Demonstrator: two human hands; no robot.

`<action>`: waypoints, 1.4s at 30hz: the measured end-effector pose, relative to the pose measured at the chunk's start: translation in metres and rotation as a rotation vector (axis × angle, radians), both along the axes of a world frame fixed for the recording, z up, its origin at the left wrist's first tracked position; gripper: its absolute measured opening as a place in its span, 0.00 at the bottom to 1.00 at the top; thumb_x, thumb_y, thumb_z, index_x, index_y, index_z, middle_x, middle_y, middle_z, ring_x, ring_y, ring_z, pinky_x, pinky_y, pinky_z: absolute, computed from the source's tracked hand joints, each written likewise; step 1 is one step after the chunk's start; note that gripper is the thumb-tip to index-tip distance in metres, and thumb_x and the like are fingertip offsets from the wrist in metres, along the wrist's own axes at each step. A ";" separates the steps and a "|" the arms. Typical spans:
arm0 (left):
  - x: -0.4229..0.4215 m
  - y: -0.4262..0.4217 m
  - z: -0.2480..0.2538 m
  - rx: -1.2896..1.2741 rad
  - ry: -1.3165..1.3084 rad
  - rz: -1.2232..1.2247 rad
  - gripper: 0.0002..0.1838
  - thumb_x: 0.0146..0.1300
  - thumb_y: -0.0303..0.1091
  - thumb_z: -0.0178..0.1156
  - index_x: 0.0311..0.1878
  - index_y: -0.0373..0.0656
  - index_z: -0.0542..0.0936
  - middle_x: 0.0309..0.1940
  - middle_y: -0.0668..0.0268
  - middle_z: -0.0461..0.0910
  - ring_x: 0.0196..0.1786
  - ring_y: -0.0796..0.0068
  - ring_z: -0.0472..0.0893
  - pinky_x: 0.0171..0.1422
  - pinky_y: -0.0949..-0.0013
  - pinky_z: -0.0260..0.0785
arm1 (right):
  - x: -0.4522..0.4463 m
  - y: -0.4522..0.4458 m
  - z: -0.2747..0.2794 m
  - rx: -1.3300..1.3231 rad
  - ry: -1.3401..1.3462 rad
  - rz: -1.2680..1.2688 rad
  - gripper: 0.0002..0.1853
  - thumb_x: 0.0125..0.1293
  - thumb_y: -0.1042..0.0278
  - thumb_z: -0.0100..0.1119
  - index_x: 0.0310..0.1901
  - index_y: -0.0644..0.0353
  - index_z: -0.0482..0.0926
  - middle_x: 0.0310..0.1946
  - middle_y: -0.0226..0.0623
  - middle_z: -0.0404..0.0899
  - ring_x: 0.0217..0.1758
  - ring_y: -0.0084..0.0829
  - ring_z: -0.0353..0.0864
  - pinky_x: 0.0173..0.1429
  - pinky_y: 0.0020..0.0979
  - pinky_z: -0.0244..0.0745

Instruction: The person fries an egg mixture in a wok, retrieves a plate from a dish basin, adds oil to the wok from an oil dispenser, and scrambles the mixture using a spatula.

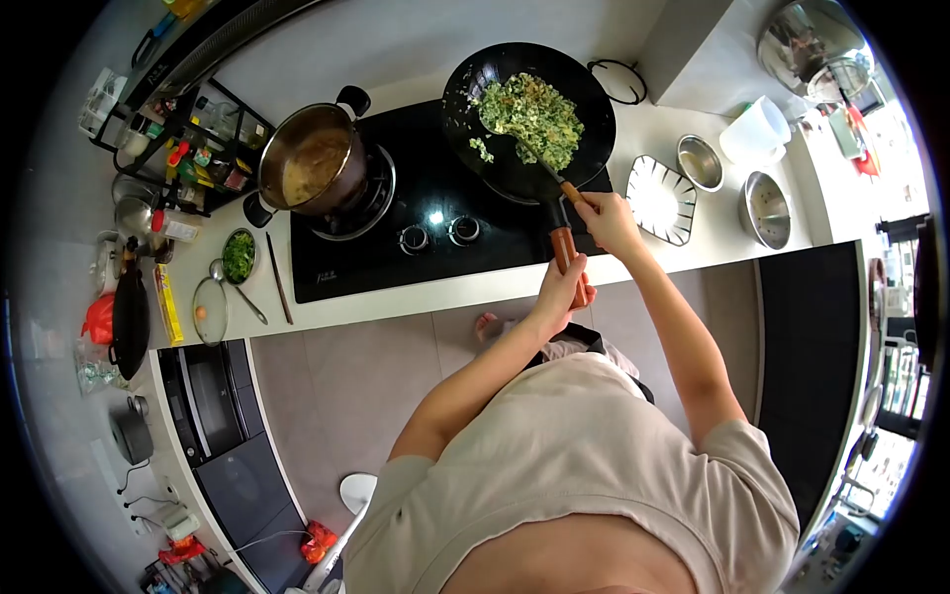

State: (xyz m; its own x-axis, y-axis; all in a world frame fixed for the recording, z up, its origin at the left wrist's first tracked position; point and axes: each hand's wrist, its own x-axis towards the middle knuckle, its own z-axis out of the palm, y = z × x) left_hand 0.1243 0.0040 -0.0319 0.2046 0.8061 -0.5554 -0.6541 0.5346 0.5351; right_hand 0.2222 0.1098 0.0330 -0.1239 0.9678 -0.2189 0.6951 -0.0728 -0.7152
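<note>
A black wok (pixel 465 124) sits over the right side of the cooktop, with a chopped green and pale yellow food mixture (pixel 534 114) in it. My left hand (pixel 567 287) is wrapped round the wok's brown wooden handle. Above and to the right of it, my right hand (pixel 607 220) grips the wooden handle of a spatula (pixel 571 190), whose far end reaches into the food and is partly hidden there. On the left burner stands a steel pot (pixel 309 158) with brownish liquid inside.
Right of the wok are a striped square dish (pixel 661 201) and metal bowls (pixel 700 163). Left of the cooktop (pixel 366 262) lie a bowl of chopped greens (pixel 238 256), a spoon (pixel 242 297), chopsticks (pixel 279 277) and a glass lid (pixel 210 311). A spice rack (pixel 213 148) stands behind.
</note>
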 end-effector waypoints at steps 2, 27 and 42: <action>0.001 0.000 -0.001 -0.006 0.010 0.006 0.19 0.64 0.45 0.64 0.48 0.47 0.67 0.29 0.67 0.72 0.25 0.73 0.77 0.29 0.68 0.74 | 0.010 -0.003 -0.002 0.096 -0.007 0.021 0.13 0.63 0.63 0.58 0.44 0.59 0.85 0.21 0.50 0.79 0.24 0.47 0.80 0.33 0.39 0.74; 0.001 0.000 -0.001 -0.022 -0.039 0.026 0.18 0.64 0.43 0.65 0.46 0.46 0.67 0.28 0.67 0.71 0.24 0.71 0.75 0.28 0.66 0.72 | 0.044 -0.025 0.044 -0.233 0.213 -0.052 0.20 0.69 0.63 0.49 0.61 0.51 0.77 0.17 0.26 0.69 0.13 0.17 0.67 0.14 0.22 0.61; 0.004 -0.002 -0.007 -0.001 -0.028 0.021 0.15 0.67 0.44 0.61 0.46 0.49 0.67 0.27 0.69 0.71 0.21 0.75 0.76 0.24 0.71 0.71 | 0.045 -0.004 0.066 -0.137 -0.131 0.231 0.20 0.67 0.67 0.48 0.59 0.56 0.78 0.14 0.30 0.71 0.12 0.20 0.69 0.15 0.27 0.68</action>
